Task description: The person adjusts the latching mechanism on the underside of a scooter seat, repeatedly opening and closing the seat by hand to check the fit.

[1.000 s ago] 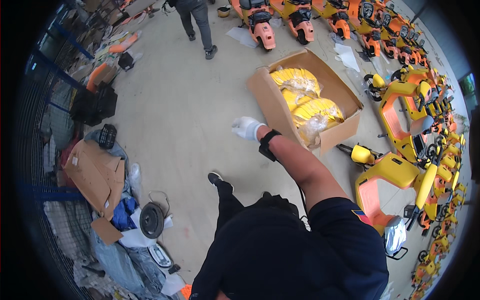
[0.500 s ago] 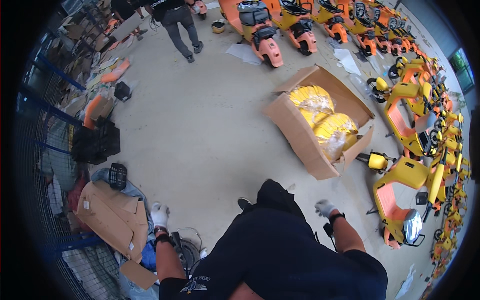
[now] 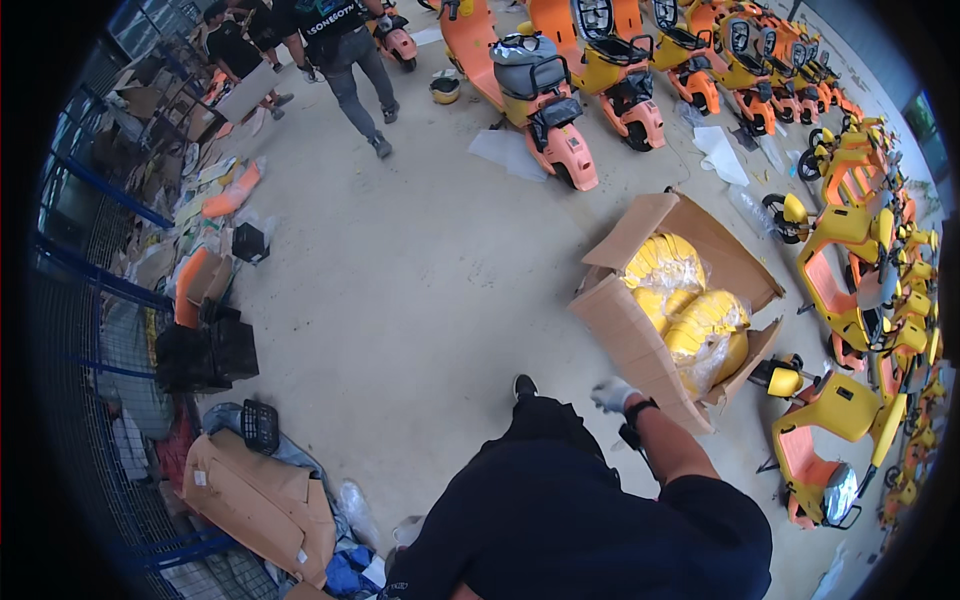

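Note:
My right hand [image 3: 612,395], in a white work glove, hangs in front of my body with its fingers loosely bent and nothing in them. A dark band circles that wrist. Nearest to this hand is an open cardboard box [image 3: 632,335] on the floor, its flaps folded outward. Inside lie several yellow rounded parts [image 3: 700,325] bundled in clear plastic film. In the picture the hand lies left of the box's near corner, and I see no grip on the cardboard. My left hand is out of sight, beyond my dark shirt.
Yellow scooters [image 3: 835,410] stand along the right, orange ones [image 3: 560,150] at the far side. Flattened cardboard [image 3: 260,500], a black basket [image 3: 261,427] and black crates [image 3: 205,355] lie left by blue racking. People [image 3: 350,60] walk at the far left. A yellow helmet [image 3: 445,91] rests on the floor.
My left hand has gone out of view. My right hand has swung inward and forward. The box and scooters now appear lower and further right, and one foot has stepped ahead.

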Demonstrator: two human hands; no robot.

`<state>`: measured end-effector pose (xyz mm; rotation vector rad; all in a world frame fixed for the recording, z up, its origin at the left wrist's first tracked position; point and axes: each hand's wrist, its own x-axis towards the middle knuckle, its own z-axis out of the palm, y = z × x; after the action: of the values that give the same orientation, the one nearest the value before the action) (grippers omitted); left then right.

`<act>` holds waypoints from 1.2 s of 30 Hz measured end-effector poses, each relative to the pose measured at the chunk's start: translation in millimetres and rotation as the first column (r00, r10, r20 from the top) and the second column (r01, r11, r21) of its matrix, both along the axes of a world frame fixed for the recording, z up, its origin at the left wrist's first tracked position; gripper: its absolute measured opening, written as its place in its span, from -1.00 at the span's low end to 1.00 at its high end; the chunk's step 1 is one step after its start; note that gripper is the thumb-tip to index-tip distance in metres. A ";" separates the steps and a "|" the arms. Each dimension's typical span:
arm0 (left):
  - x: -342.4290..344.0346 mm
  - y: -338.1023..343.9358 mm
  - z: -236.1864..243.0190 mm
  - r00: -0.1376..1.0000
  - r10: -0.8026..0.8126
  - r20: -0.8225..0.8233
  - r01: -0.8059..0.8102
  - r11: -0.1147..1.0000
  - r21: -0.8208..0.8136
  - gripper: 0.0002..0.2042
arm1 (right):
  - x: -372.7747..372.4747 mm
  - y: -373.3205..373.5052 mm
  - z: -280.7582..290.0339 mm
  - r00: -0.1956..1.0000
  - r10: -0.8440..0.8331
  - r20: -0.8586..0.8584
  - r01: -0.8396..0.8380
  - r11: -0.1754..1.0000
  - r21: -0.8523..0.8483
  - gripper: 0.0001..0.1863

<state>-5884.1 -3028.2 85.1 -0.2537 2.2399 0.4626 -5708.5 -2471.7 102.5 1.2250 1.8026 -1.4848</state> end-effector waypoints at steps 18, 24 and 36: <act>-307.8 82.0 2.9 0.973 0.229 -0.038 -0.217 0.956 0.195 -0.82 | -446.6 307.9 138.9 0.945 0.145 -0.292 0.125 0.666 0.735 -0.11; -551.5 182.0 -14.1 0.942 0.315 -0.118 -0.249 0.889 0.386 -0.83 | -468.8 301.0 149.7 0.941 0.017 -0.338 0.192 0.796 0.574 -0.06; -666.2 411.3 40.8 0.931 -0.215 -0.296 0.329 0.844 0.424 -0.69 | -549.4 389.5 75.6 0.896 -0.257 -0.363 0.411 0.789 0.456 -0.03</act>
<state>-6550.2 -2616.9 125.9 0.3943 2.2602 0.8937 -6257.9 -2082.1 178.1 1.7515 2.3918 -1.4548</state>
